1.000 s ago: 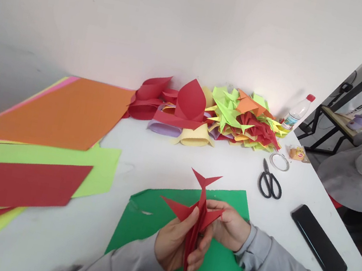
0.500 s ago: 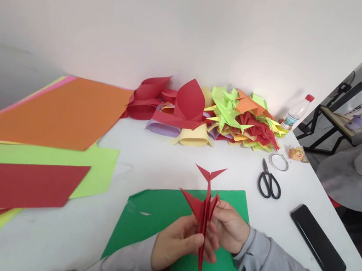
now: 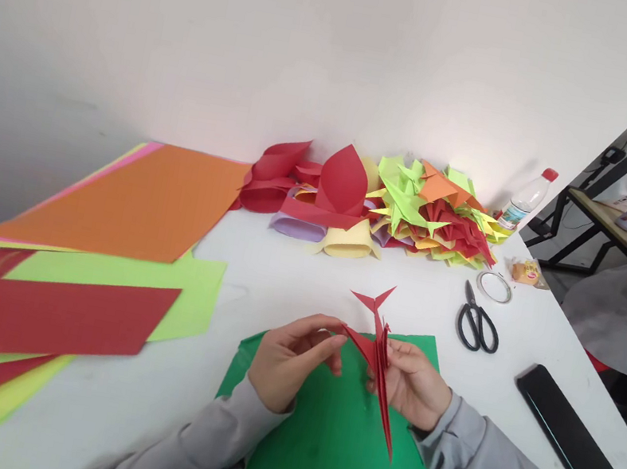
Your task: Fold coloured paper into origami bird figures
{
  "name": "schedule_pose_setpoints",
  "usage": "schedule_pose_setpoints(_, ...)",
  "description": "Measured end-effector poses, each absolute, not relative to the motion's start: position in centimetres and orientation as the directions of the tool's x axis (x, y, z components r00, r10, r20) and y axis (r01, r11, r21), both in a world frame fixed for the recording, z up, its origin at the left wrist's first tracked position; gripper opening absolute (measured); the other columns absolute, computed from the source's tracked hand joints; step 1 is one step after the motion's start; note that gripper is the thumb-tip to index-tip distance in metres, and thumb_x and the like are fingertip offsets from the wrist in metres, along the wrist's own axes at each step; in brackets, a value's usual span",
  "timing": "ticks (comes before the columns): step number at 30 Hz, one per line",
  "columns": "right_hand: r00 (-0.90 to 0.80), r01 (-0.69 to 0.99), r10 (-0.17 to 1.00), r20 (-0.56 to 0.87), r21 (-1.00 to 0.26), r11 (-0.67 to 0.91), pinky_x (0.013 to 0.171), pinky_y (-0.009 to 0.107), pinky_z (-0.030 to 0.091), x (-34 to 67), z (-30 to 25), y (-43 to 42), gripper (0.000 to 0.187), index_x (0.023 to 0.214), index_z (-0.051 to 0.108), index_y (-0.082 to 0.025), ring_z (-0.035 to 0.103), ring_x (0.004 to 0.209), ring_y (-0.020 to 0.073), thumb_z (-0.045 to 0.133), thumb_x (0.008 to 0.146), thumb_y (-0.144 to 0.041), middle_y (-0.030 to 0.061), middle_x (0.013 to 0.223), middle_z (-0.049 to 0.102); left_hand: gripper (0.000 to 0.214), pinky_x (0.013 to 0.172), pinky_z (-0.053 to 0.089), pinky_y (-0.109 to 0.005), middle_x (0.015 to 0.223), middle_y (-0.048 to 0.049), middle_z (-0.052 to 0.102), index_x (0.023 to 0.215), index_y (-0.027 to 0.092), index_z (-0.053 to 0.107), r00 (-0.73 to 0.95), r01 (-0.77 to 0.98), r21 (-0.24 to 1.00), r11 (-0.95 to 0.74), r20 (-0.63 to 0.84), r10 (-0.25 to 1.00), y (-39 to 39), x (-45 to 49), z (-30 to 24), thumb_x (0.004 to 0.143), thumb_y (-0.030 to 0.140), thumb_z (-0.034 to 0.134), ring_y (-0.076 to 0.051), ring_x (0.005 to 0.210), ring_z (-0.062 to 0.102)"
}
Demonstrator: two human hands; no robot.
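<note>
A red origami figure [image 3: 383, 382] is held above the green sheet [image 3: 322, 462], tilted, with a forked end pointing away and a long, layered pointed end towards me. My right hand [image 3: 416, 383] grips its folded middle from the right, with some fingers hidden behind the paper. On the other side, my left hand [image 3: 290, 358] has thumb and forefinger closed at the tip of the figure's left pointed flap. The green sheet lies flat under both hands.
Black-handled scissors [image 3: 478, 326], a tape roll [image 3: 494, 287] and a black phone-like slab [image 3: 567, 438] lie right. Folded coloured figures [image 3: 448, 226] and red paper hats [image 3: 341, 187] line the wall, beside a bottle [image 3: 526, 199]. Orange paper [image 3: 131, 202] and red strips [image 3: 49, 321] cover the left. A person in grey [image 3: 617, 304] sits far right.
My left hand has moved from the figure's body to its left flap tip. The figure has tilted, its near end swinging right, while my right hand keeps holding it. The view has shifted slightly left.
</note>
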State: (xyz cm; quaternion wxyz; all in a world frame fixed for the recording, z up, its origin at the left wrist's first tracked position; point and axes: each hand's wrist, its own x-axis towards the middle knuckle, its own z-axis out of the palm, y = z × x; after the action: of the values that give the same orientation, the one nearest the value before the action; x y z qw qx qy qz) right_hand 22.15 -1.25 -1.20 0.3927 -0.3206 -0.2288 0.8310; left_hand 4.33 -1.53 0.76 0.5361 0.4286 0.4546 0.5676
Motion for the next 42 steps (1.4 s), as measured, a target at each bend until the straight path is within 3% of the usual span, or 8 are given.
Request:
schedule_pose_setpoints(9,-0.486,-0.492,0.804,-0.343,-0.652,-0.576,0.055,0.023,0.045,21.9,-1.6,-1.3,0.034,0.069,0.055,-0.013,0.057,0.053,0.0085,0.079,0.072,-0.036,-0.0018,0.060,0.059,0.011,0.047,0.047,-0.029,0.060,0.0008,0.064,0.074,0.019,0.069,-0.116,-0.163,0.983,-0.088,0.069,0.991,-1.8,4.5,0.9,0.070,0.029,0.073,-0.012,0.040,0.054)
schedule_pose_setpoints(16,-0.495,-0.483,0.792,-0.356,-0.645,-0.592,0.056,0.023,0.046,21.9,-1.5,-1.2,0.034,0.078,0.062,-0.011,0.057,0.054,0.0091,0.082,0.068,-0.037,-0.0005,0.063,0.063,0.010,0.045,0.045,-0.028,0.049,0.0033,0.059,0.073,0.019,0.065,-0.090,-0.188,0.982,-0.024,0.007,0.996,-1.8,4.3,0.7,0.070,0.027,0.070,-0.013,0.038,0.053)
schedule_pose_setpoints(24,-0.459,-0.463,0.824,-0.333,-0.702,-0.541,0.057,0.020,0.044,21.5,-1.4,-1.9,0.031,0.071,0.057,-0.013,0.057,0.055,0.0071,0.080,0.072,-0.034,-0.0035,0.061,0.058,0.006,0.044,0.042,-0.024,0.045,0.0049,0.055,0.068,0.021,0.063,-0.132,0.015,0.999,-0.051,0.053,0.990,-1.8,4.0,0.0,0.070,0.024,0.068,-0.012,0.039,0.052)
schedule_pose_setpoints(28,-0.431,-0.425,0.837,-0.338,-0.741,-0.519,0.058,0.021,0.046,21.3,-1.2,-2.3,0.034,0.076,0.058,-0.013,0.059,0.058,0.0083,0.079,0.072,-0.040,-0.0022,0.064,0.061,0.010,0.043,0.043,-0.024,0.044,0.0038,0.057,0.072,0.020,0.063,-0.041,0.011,0.999,-0.036,0.036,0.998,-1.7,4.0,-0.3,0.074,0.030,0.066,-0.013,0.038,0.052)
schedule_pose_setpoints(32,-0.442,-0.392,0.827,-0.348,-0.755,-0.526,0.063,0.025,0.049,21.3,-1.4,-2.2,0.038,0.079,0.057,-0.013,0.063,0.062,0.0113,0.079,0.071,-0.044,0.0002,0.070,0.065,0.014,0.042,0.045,-0.024,0.046,0.0042,0.058,0.078,0.018,0.062,0.017,0.073,0.989,-0.129,0.128,0.992,-1.9,3.9,-0.6,0.078,0.032,0.061,-0.012,0.037,0.054)
schedule_pose_setpoints(38,-0.444,-0.431,0.819,-0.363,-0.715,-0.551,0.060,0.023,0.048,21.4,-1.4,-2.1,0.037,0.077,0.055,-0.014,0.063,0.060,0.0102,0.080,0.071,-0.040,-0.0006,0.067,0.065,0.017,0.038,0.047,-0.022,0.066,0.0031,0.064,0.095,0.020,0.054,0.003,0.103,0.964,-0.247,0.248,0.969,-2.6,4.2,-1.1,0.081,0.028,0.058,-0.010,0.039,0.057)
schedule_pose_setpoints(42,-0.444,-0.422,0.814,-0.373,-0.715,-0.558,0.059,0.022,0.048,21.4,-1.4,-2.0,0.037,0.077,0.056,-0.014,0.063,0.060,0.0102,0.080,0.070,-0.040,-0.0005,0.067,0.065,0.018,0.042,0.049,-0.021,0.063,0.0041,0.062,0.095,0.020,0.054,-0.105,0.260,0.919,-0.297,0.333,0.937,-2.8,4.3,-1.3,0.078,0.025,0.059,-0.010,0.044,0.058)
